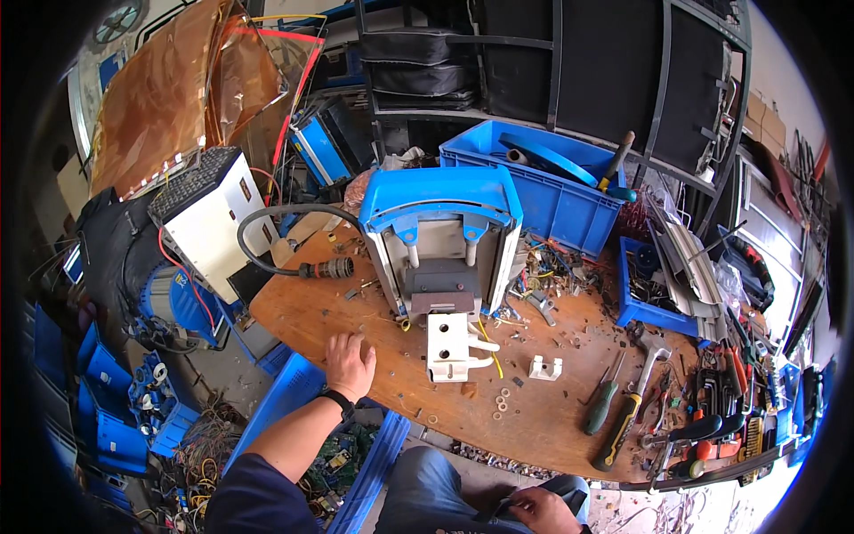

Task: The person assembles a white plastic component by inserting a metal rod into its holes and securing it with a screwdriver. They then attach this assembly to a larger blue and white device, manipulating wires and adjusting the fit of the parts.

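The blue-topped unit [440,194] stood on the bench [307,307], farther off and right of the left hand [350,365], whose fingers lay loosely spread. It looked heavy and rigid (probably metal-framed), best held by both sides. Whether the right hand [543,514], near the lap [422,489], pinched anything, I couldn't tell.

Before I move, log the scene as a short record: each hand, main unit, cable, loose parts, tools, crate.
Left hand: resting on the wooden table, near its edge
Right hand: low over the lap; grip unclear
Main unit: blue-topped housing on the table, white block in front
Cable: black cable left of the housing
Loose parts: small white bracket, washers
Tools: green-handled screwdriver, right side
Crate: blue crate, behind the housing, rightward
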The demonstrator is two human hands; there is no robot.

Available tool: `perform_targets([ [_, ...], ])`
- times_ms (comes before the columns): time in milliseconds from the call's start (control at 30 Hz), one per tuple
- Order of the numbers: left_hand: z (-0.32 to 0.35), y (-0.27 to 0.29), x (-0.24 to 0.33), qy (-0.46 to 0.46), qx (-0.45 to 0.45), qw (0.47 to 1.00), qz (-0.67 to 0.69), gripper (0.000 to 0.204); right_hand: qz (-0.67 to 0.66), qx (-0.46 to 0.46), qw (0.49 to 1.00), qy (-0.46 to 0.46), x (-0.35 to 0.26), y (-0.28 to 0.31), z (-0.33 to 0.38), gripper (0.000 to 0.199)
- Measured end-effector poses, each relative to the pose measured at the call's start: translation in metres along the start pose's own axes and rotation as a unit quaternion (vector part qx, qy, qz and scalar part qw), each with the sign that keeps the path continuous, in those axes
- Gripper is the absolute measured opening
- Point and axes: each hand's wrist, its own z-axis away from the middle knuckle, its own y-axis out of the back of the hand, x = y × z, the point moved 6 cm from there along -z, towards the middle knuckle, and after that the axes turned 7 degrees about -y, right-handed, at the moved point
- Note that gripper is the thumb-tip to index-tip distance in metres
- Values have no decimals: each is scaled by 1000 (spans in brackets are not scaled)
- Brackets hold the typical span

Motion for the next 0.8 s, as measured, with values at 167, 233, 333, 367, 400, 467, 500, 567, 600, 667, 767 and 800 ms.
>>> perform_targets([
  [167, 0, -1, -1, -1, -7, 1000, -3, 31, -5, 0, 1000, 1, 5, -2, 0, 25],
  [233, 0, -2, -1, -4, 1, 1000, -1, 31, -6, 3, 1000, 0, 4, -2, 2, 24],
  [333, 0, -2, 0, -5, 7, 1000, -5, 31, -5, 7, 1000, 3, 1, 1, 3, 22],
  [367, -1, -2, 0, -9, 10, 1000, -3, 31, -5, 9, 1000, 5, 0, 2, 3, 22],
  [400, 0, -2, -1, -14, 12, 1000, -1, 31, -6, 10, 1000, 7, -1, 3, 4, 21],
  [467, 0, -2, 0, -16, 12, 1000, 2, 31, -4, 16, 1000, 6, -2, 4, 5, 20],
  [500, 0, -1, 1, -15, 9, 1000, 2, 31, -6, 19, 1000, 5, -2, 3, 6, 20],
  [567, 0, -1, 0, -13, 6, 1000, 0, 31, -16, 11, 1000, 6, 0, 3, 4, 18],
  [600, 0, -3, -1, -11, 7, 1000, -2, 31, -20, 6, 1000, 5, 1, 3, 5, 18],
  [667, 1, -3, -3, -11, 8, 1000, -3, 31, -19, 9, 1000, 1, 2, 2, 5, 17],
  [767, 0, -4, -2, -14, 8, 1000, -2, 31, -18, 12, 1000, -7, 1, 2, 6, 17],
  [800, 0, -3, -2, -13, 6, 1000, -1, 31, -18, 13, 1000, -9, 1, 3, 6, 17],
])
